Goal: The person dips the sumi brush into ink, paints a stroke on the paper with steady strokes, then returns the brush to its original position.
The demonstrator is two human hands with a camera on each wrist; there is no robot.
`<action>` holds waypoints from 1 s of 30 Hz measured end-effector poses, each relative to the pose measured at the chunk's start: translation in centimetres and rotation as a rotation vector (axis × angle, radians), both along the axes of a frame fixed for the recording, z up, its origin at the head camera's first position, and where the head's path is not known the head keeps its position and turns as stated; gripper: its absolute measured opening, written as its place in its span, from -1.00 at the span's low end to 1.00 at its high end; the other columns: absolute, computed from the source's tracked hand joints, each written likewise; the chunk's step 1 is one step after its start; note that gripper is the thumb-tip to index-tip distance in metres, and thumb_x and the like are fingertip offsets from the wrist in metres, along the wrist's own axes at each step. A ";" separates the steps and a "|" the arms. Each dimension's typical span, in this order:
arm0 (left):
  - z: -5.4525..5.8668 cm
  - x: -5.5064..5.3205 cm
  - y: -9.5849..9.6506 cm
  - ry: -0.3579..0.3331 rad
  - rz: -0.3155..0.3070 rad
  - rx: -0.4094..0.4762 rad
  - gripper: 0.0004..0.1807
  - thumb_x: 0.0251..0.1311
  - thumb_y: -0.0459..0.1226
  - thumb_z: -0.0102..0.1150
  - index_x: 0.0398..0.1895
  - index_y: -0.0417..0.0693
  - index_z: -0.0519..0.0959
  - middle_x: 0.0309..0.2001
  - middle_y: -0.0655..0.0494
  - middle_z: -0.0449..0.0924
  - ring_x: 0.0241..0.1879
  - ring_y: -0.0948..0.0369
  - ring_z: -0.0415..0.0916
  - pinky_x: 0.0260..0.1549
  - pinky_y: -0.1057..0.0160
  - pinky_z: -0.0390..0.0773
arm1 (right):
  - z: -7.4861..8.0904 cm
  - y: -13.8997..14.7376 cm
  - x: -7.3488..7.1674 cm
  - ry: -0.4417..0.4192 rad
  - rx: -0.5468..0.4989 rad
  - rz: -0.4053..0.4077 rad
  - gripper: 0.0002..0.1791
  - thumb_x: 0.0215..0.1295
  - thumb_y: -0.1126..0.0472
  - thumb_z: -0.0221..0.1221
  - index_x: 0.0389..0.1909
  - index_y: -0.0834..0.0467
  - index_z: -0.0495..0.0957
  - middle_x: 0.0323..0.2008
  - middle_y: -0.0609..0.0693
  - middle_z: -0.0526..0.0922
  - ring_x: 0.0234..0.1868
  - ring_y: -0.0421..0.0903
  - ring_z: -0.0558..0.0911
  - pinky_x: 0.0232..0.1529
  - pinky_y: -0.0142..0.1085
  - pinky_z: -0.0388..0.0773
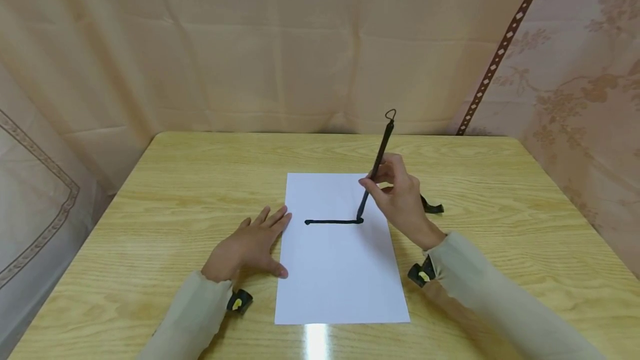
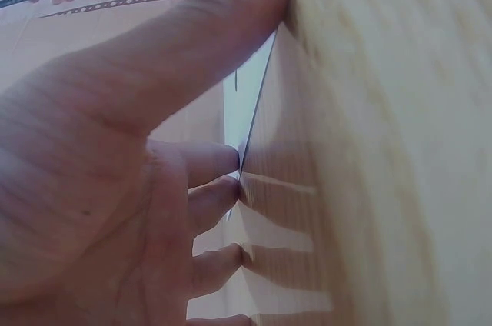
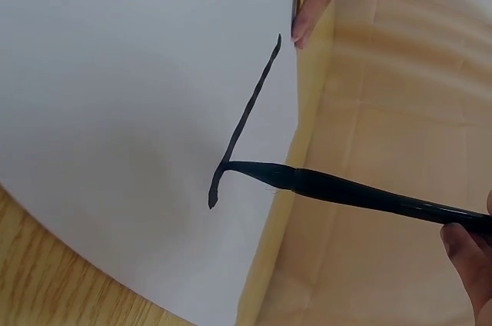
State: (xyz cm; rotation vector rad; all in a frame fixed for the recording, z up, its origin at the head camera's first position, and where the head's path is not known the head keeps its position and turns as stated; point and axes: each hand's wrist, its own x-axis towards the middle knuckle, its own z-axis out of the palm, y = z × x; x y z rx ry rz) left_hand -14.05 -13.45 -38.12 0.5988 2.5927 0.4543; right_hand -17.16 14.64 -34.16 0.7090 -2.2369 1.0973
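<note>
My right hand (image 1: 400,199) pinches a dark calligraphy brush (image 1: 381,151) by its handle, a hanging loop at its top end. The brush leans up and to the right, its black tip (image 3: 257,173) down on a white sheet of paper (image 1: 340,282). A black horizontal stroke (image 1: 332,221) crosses the upper half of the sheet, and the tip is at its right end. My left hand (image 1: 252,246) lies spread at the sheet's left edge, with thumb and fingertips on that edge. In the left wrist view, the left fingertips (image 2: 227,158) press at the paper's edge.
The paper lies on a wood-grain table (image 1: 160,210). A small black object (image 1: 432,206) sits behind my right hand, partly hidden by it. Beige curtain cloth (image 1: 250,49) hangs behind the table, with patterned cloth (image 1: 590,99) at the right.
</note>
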 end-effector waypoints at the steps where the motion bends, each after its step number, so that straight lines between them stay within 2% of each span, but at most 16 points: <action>1: 0.0 0.0 0.0 0.001 -0.001 0.000 0.26 -0.18 0.06 0.47 0.52 -0.11 -0.09 0.55 0.00 -0.27 0.50 -0.14 -0.38 0.32 -0.35 -0.17 | 0.0 -0.1 0.0 0.001 -0.006 0.001 -0.53 0.09 0.41 0.32 -0.03 0.28 0.32 -0.41 0.12 0.65 -0.41 -0.04 0.70 -0.50 -0.57 0.54; 30: -0.2 0.0 -0.1 0.006 0.003 -0.008 0.27 -0.19 0.08 0.47 0.52 -0.10 -0.10 0.55 0.01 -0.26 0.50 -0.14 -0.38 0.33 -0.35 -0.18 | 0.2 -0.2 -0.2 0.017 -0.013 -0.019 -0.52 0.08 0.40 0.32 -0.03 0.29 0.30 -0.42 0.14 0.66 -0.42 -0.01 0.70 -0.49 -0.57 0.54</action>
